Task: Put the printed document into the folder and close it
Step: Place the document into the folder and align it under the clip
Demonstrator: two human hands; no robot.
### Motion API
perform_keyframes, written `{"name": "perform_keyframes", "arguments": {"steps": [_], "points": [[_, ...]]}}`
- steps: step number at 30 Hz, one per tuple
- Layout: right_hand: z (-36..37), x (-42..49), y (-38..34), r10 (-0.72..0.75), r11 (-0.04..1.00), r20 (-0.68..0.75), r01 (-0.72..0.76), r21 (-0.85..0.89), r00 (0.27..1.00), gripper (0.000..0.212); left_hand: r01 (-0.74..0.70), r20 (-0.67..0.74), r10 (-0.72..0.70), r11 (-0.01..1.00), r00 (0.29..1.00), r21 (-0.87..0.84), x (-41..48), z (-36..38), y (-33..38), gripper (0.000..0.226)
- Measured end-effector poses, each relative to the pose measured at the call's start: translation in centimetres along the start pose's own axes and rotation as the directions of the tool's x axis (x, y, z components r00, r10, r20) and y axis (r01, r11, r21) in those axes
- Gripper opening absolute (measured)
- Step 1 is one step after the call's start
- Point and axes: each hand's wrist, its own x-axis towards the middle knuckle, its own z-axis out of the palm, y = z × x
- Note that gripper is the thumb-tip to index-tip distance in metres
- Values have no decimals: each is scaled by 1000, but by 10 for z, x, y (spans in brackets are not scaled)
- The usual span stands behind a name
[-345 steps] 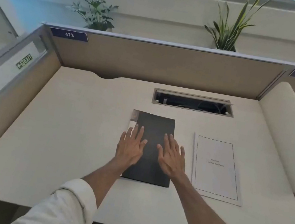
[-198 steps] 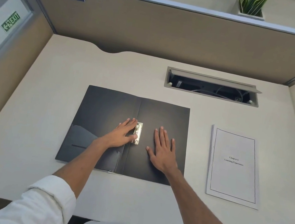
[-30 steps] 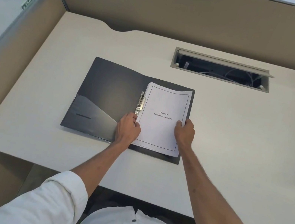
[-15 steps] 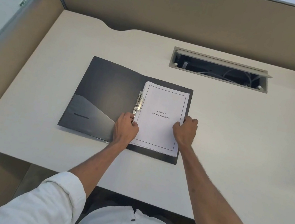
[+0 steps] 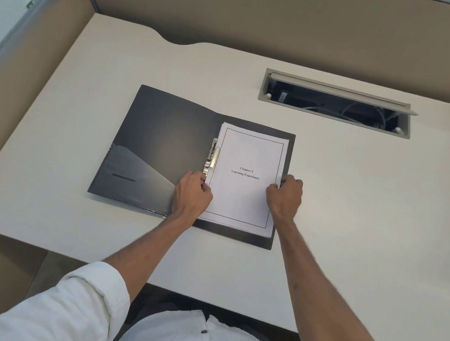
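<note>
A black folder (image 5: 163, 142) lies open flat on the desk, with a metal clip (image 5: 212, 154) along its spine. The printed document (image 5: 247, 174), a white stack titled "Chapter 6 Learning Experience", rests on the folder's right half, its left edge against the clip. My left hand (image 5: 191, 194) grips the stack's lower left edge near the foot of the clip. My right hand (image 5: 285, 196) is closed on the stack's right edge.
The pale desk (image 5: 360, 208) is boxed in by tan partition walls on three sides. An open cable tray (image 5: 336, 104) with wires is sunk into the desk behind and to the right of the folder. The folder's left half has a pocket (image 5: 133, 178).
The stack has settled slightly leftward against the clip over the last second. My right hand's fingers have curled tighter on the right edge. The left hand stays at the lower left edge.
</note>
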Motion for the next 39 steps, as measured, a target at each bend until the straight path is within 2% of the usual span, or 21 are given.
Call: {"name": "perform_keyframes", "arguments": {"steps": [7, 10, 12, 14, 16, 17, 19, 22, 27, 32, 35, 39], "points": [[-1, 7, 0, 71, 994, -9, -70, 80, 997, 31, -71, 23, 70, 996, 997, 48, 2, -5, -7, 24], [-4, 8, -3, 56, 996, -46, -52, 78, 997, 29, -215, -41, 222, 969, 974, 123, -4, -6, -22, 27], [-7, 9, -6, 5, 998, -105, 1, 64, 994, 27, -373, -23, 385, 906, 923, 201, -9, -9, -37, 53], [-8, 14, -12, -103, 994, -114, 108, 36, 988, 28, -570, 78, 571, 781, 818, 256, -12, -12, -52, 78], [-9, 22, -21, -246, 969, -51, 246, -21, 968, 35, -695, 200, 667, 664, 718, 277, -13, -14, -63, 95], [-8, 28, -27, -313, 947, -3, 312, -71, 950, 39, -717, 239, 677, 638, 696, 281, -13, -14, -66, 101], [-7, 41, -43, -408, 887, 104, 421, -189, 907, 46, -719, 275, 664, 631, 695, 291, -12, -13, -69, 108], [0, 58, -69, -470, 795, 228, 521, -311, 853, 56, -717, 303, 650, 630, 697, 299, -7, -13, -73, 112], [19, 78, -102, -513, 667, 376, 634, -391, 772, 60, -709, 315, 635, 644, 705, 288, -3, -10, -79, 112], [33, 89, -114, -479, 628, 443, 649, -430, 758, 58, -689, 309, 618, 675, 723, 264, 0, -7, -84, 110], [37, 92, -112, -484, 626, 426, 643, -442, 764, 48, -681, 293, 616, 685, 731, 258, 2, -5, -86, 108], [39, 91, -112, -487, 634, 421, 641, -431, 765, 45, -689, 297, 623, 678, 724, 258, 4, -4, -87, 104]]}}
